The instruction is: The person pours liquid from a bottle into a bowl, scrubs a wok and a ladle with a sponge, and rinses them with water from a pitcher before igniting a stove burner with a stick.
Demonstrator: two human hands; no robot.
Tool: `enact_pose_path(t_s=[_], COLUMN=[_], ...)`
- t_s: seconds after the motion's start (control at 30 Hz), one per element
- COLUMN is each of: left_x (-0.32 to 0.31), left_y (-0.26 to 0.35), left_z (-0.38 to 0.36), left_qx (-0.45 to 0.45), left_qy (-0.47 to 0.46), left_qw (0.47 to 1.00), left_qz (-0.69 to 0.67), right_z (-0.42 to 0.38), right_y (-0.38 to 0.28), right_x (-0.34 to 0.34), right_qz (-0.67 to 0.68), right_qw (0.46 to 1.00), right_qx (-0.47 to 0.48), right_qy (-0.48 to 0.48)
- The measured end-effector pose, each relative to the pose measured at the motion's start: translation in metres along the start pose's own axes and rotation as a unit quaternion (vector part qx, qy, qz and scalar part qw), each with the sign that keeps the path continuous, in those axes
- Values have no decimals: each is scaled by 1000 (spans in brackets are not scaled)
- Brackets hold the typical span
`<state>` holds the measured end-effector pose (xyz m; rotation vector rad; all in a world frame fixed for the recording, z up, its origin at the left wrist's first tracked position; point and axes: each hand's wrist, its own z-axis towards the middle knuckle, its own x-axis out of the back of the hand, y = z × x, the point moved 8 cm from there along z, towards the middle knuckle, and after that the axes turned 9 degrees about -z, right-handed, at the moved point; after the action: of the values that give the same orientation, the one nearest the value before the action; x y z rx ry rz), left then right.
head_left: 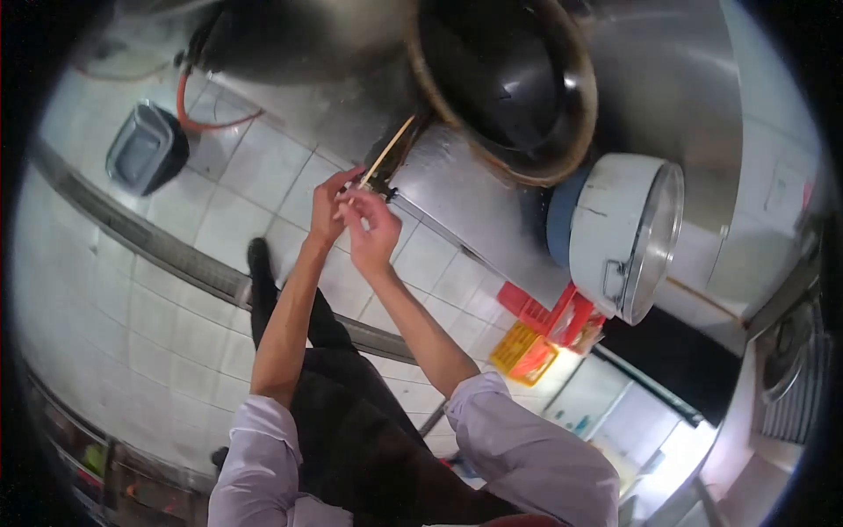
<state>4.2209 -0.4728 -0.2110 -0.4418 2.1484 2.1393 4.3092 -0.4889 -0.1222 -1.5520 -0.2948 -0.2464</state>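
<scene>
A thin, light wooden stick (386, 153) slants up from my fingers toward the front edge of the steel stove. My right hand (375, 230) is closed in a pinch around its lower end. Close beside it, my left hand (327, 211) is also closed, its fingertips near the stick's lower part; what they hold is too small to make out. Just beyond my fingers, a dark valve-like fitting (384, 187) shows at the stove's front. The stick's far tip lies near a dark gap below the wok (430, 88).
A white pot (615, 228) lies tilted at the right on the steel counter (500, 224). Red (527, 307) and yellow baskets (509, 353) stand beyond it. A grey bin (145, 149) and an orange hose (189, 114) are at left. A drain grate (158, 237) crosses the tiled floor.
</scene>
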Motion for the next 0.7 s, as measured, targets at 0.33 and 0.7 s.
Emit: enact_pose_path(t_s=[0.33,0.7], left_x=[7,9], left_y=[-7,-6], left_z=[-4,5], left_qx=[21,63], left_qy=[77,38], left_qw=[996,983], left_qz=[26,166], right_z=[44,75], right_y=[6,-21], right_x=[-21,-47], right_qz=[40,47], right_qw=[998,994], right_qx=[11,44], right_qy=[43,86])
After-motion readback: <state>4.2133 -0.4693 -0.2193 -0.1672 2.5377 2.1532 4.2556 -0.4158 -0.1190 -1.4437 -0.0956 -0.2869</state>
